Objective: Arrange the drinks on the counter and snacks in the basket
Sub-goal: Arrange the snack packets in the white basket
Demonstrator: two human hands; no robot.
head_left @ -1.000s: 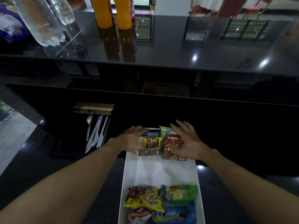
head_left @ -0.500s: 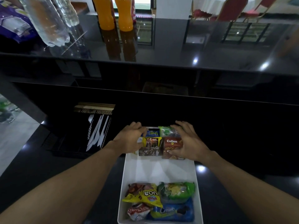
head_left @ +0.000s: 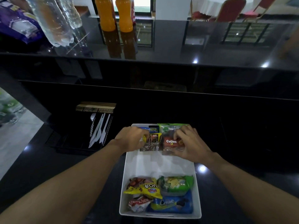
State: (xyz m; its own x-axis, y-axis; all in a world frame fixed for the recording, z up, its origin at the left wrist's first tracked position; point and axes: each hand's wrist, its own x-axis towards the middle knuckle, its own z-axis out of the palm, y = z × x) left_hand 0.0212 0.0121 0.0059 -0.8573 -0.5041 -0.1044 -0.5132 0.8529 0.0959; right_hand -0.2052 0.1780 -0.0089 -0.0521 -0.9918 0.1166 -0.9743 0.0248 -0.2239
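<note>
A white basket (head_left: 160, 165) lies on the lower black counter. Snack packets stand upright at its far end: a yellow-topped packet (head_left: 152, 142), a red Collon box (head_left: 171, 143), a green packet (head_left: 165, 128) and a blue one (head_left: 152, 129) behind them. My left hand (head_left: 131, 139) pinches the yellow-topped packet's left edge. My right hand (head_left: 191, 143) grips the Collon box with curled fingers. At the near end lie a yellow packet (head_left: 145, 187), a green chips bag (head_left: 176, 185), a blue cookie pack (head_left: 173, 204) and a red-white pack (head_left: 138, 203). Two orange drink bottles (head_left: 114, 15) and clear water bottles (head_left: 55, 20) stand on the upper counter.
A black wire caddy (head_left: 97, 126) with white plastic cutlery and wooden sticks sits left of the basket. A purple bag (head_left: 14, 21) lies at the upper counter's left end. Red chairs (head_left: 229, 8) stand behind the counter. Tiled floor shows at left.
Both hands have curled tighter on the upright packets at the basket's far end; the right fingers, spread over the Collon box before, now grip its top and side.
</note>
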